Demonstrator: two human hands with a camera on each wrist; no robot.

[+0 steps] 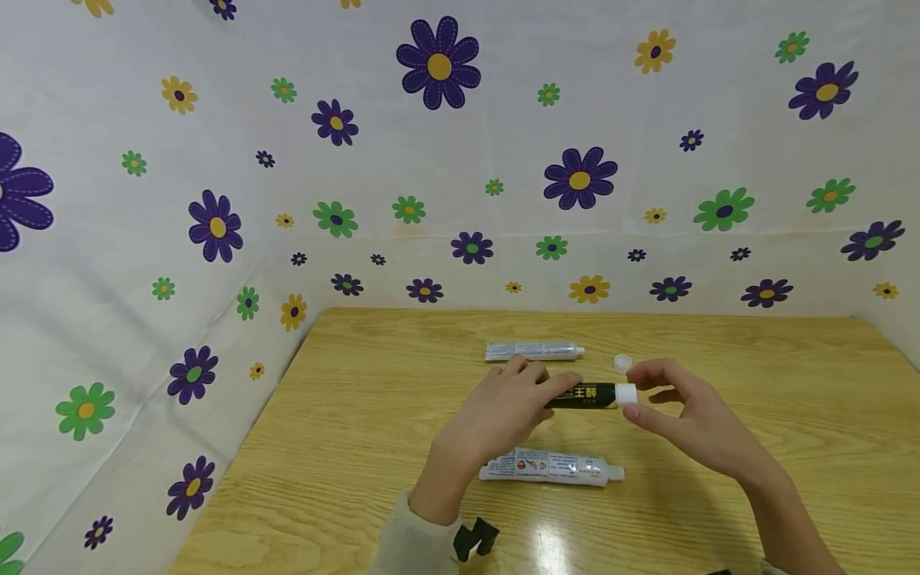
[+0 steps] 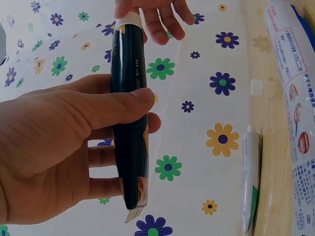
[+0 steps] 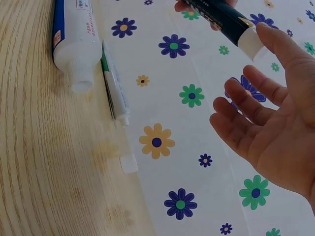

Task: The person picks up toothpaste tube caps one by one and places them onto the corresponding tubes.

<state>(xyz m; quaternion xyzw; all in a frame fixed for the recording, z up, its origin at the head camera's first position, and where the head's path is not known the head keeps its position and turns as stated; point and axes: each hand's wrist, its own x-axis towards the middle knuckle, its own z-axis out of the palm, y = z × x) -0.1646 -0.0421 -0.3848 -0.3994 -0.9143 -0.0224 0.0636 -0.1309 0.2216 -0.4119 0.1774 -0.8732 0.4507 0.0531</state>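
Note:
My left hand (image 1: 503, 403) grips a dark green toothpaste tube (image 1: 596, 395) with gold lettering, held level above the table. In the left wrist view the thumb lies across the tube's front and the fingers wrap behind it. A white cap (image 1: 627, 394) sits on the tube's right end. Beside that cap is my right hand (image 1: 707, 423), thumb tip right at its edge and fingers loosely spread, as the right wrist view (image 3: 275, 118) shows. Two white toothpaste tubes lie on the table, a larger one (image 1: 553, 468) nearer me and a slimmer one (image 1: 535, 351) farther back.
A loose white cap (image 1: 622, 364) rests on the wooden table (image 1: 359, 383), right of the far tube. Black strap-like material (image 1: 476, 539) shows by the left sleeve (image 1: 417, 535). White flower-printed cloth (image 1: 503, 144) hangs behind and along the sides.

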